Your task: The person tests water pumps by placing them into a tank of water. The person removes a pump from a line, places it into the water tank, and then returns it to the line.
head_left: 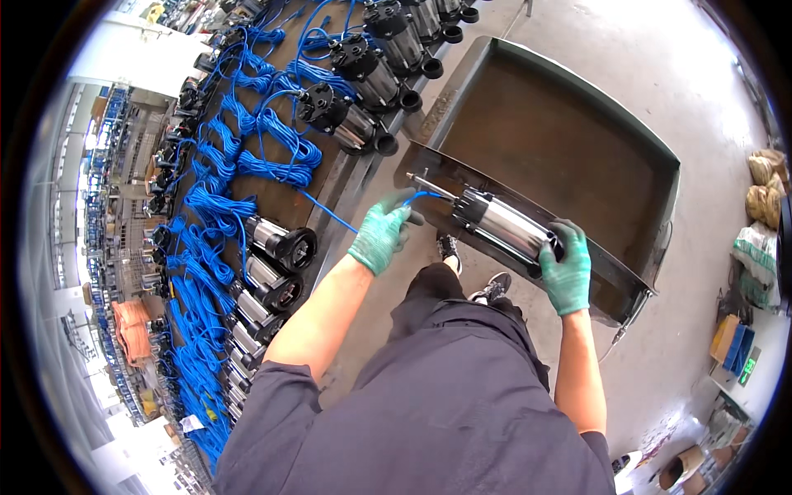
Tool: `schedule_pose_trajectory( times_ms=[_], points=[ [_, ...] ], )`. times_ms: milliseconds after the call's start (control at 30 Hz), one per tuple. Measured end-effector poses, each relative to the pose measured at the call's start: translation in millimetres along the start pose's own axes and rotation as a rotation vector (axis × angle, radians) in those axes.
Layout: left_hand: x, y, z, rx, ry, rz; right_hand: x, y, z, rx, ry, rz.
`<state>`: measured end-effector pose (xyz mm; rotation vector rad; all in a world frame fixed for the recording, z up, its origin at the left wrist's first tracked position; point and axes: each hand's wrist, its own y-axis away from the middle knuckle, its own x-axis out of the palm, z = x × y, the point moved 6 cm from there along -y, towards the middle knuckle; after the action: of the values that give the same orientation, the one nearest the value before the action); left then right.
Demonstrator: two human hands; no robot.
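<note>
A submersible pump point(507, 224) with a shiny steel body and black ends lies sideways along the front ledge of a metal tank. My right hand point(568, 268), in a green glove, is closed round the pump's right-hand black end. A thin metal shaft or fitting point(433, 187) sticks out near its left end. My left hand point(382, 233), gloved alike, is closed on the blue cable point(332, 212), which runs from the bench through my fingers to the pump's left end. The fingertips are partly hidden behind the hand.
Left of me a long workbench point(334, 169) carries rows of similar steel pumps point(338, 115) and bundled blue cables point(280, 153). The wide tank point(672, 194) holds brownish water. Bags point(755, 256) and boxes lie at the far right. My shoes point(495, 285) stand near the tank's front.
</note>
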<state>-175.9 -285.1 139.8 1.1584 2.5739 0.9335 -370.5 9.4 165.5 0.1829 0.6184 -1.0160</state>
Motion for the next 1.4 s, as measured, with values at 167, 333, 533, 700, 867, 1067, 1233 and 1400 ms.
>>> schedule_pose_trajectory(
  times_ms=[167,333,533,700,867,1067,1233,1400],
  points=[
    [2,-5,-15,-0.095,0.165,0.193,21,-9,-34,0.295,-0.231,-0.012],
    [43,-12,-59,-0.092,0.386,0.347,-17,-20,-26,0.298,-0.331,-0.102],
    [60,-42,-96,-0.109,0.157,0.52,-96,-43,-23,0.367,-0.299,-0.306],
    [27,-136,-85,0.562,-0.876,0.291,-96,-86,-49,0.334,0.0,-0.305],
    [60,-190,-81,0.799,-1.09,0.13,-60,-126,-108,0.305,0.265,-0.209],
    [73,-229,-61,0.631,-1.302,0.138,3,-158,-144,0.291,0.346,-0.106],
    [89,-236,-57,0.422,-1.544,0.19,33,-168,-179,0.309,0.308,-0.065],
    [93,-236,-61,0.381,-1.595,0.181,53,-181,-202,0.31,0.285,-0.066]
  ],
)
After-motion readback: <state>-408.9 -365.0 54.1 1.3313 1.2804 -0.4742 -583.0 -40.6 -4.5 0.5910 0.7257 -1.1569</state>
